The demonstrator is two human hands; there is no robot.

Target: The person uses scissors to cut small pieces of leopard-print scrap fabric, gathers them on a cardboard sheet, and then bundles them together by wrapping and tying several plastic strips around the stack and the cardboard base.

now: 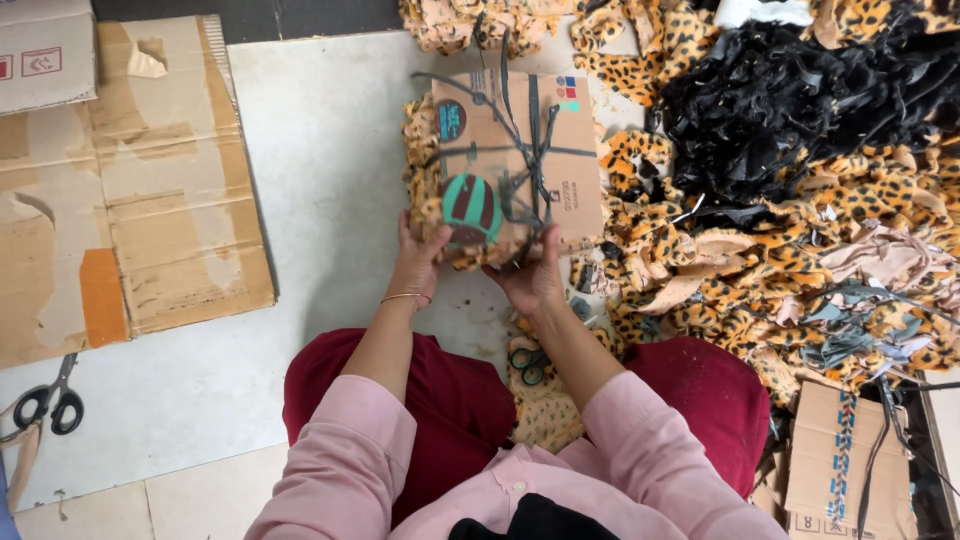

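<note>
The person is sitting on the pale floor (330, 150) and holding a tied bundle (505, 160) just ahead of the knees: leopard-print fabric pieces stacked under a flat cardboard sheet, bound crosswise with dark strips that are meeting in a knot near the middle. The left hand (420, 255) is gripping the near left edge of the bundle, its fingers curled under the fabric beside a green-and-brown striped patch (471, 203). The right hand (535, 275) is clamping the near right edge, thumb on top, close to the loose strip ends.

Judging by the knot and the 2-handed hold, the binding step looks close to finished, and the bundle is being steadied or lifted. The next move would call for keeping both edges level so the stack is not slipping out from under the strips.

A heap of leopard-print scraps (760, 250) is lying to the right, black scraps (800, 90) beyond it. Green-handled scissors (528, 363) are resting between the knees, black scissors (50, 400) far left, near flattened cardboard (130, 180).
</note>
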